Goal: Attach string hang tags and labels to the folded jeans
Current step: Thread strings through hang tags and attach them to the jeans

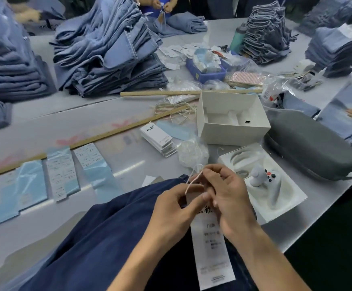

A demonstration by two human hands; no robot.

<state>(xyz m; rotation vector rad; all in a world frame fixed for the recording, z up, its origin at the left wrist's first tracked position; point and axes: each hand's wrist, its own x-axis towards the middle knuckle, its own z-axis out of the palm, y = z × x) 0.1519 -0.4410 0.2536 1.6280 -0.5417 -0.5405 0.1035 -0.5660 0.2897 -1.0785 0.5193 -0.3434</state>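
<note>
Only the head view here, so everything comes from that one. The hang tag [210,244] is a long white paper strip, so I'd guess it's super light and a bit stiff but easy to crease; best to hold it near the top end where the hole should be (can't actually see the hole, the fingers cover it). The string [192,181] is thin, white and floppy, and probably wants a tight pinch close to its end or it'll just slip away.

The left hand [170,208] has its fingers curled in, thumb and forefinger pinching the top of the tag from the left side. The right hand [227,198] is curled too, fingertips pressed together on the string just above the tag's top edge, with a loop of string sticking up past them.

The dark folded jeans [108,238] lie right under both hands on the desk [118,162], soft and heavy-ish, so they shouldn't slide around. A stack of spare tags [160,137] sits well beyond the fingers.
</note>
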